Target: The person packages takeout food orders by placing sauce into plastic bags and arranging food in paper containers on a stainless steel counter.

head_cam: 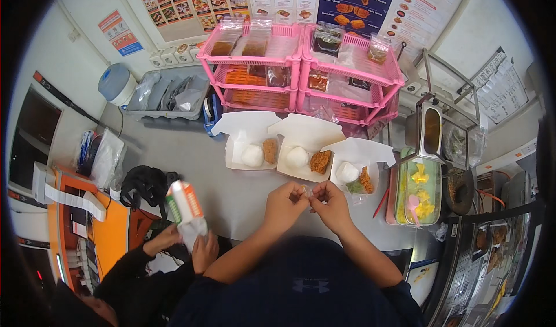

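Observation:
My left hand (284, 205) and my right hand (330, 205) meet in front of me, fingertips pinching a small clear plastic packet (308, 191). Its contents are mostly hidden by my fingers. Just beyond stand three open white paper food boxes, lids up. The left box (232, 153) has a white rice mound (253, 156) and a brown fried piece (269, 150). Rice and fried chicken (320, 162) fill part of the middle box (299, 175). Nearest my right hand, the right box (336, 166) carries rice, a fried piece (366, 181) and a green paste (356, 187).
Pink tiered racks (299, 60) with sauce packets stand behind the boxes. On the right are a green tray (402, 188) with yellow food, a red pen (381, 203) and a metal frame (451, 96). At left, a co-worker's hands (204, 251) hold a printed paper bag (186, 209).

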Demonstrator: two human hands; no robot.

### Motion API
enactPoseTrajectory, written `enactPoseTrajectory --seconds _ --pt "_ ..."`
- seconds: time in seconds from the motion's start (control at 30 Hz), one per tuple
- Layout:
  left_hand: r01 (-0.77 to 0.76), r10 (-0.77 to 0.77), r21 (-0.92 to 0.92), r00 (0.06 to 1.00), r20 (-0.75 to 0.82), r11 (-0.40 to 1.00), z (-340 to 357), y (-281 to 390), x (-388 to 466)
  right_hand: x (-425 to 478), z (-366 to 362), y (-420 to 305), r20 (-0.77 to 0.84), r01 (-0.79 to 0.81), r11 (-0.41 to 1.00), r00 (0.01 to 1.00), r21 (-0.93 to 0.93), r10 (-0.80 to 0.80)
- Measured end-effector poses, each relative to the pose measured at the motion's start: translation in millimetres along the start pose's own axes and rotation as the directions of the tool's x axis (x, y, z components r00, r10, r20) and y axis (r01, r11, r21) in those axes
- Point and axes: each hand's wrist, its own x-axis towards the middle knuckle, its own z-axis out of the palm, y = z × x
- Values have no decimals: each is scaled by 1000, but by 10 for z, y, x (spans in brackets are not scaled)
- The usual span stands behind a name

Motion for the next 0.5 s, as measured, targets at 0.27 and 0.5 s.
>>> enactPoseTrajectory --seconds 0.27,0.5 --pt "-64 128 303 972 -195 951 126 -30 16 2 -9 -66 -157 156 937 964 -312 -213" --pt "-209 209 16 977 32 978 46 -11 -7 93 -397 -52 50 81 997 996 -19 -80"
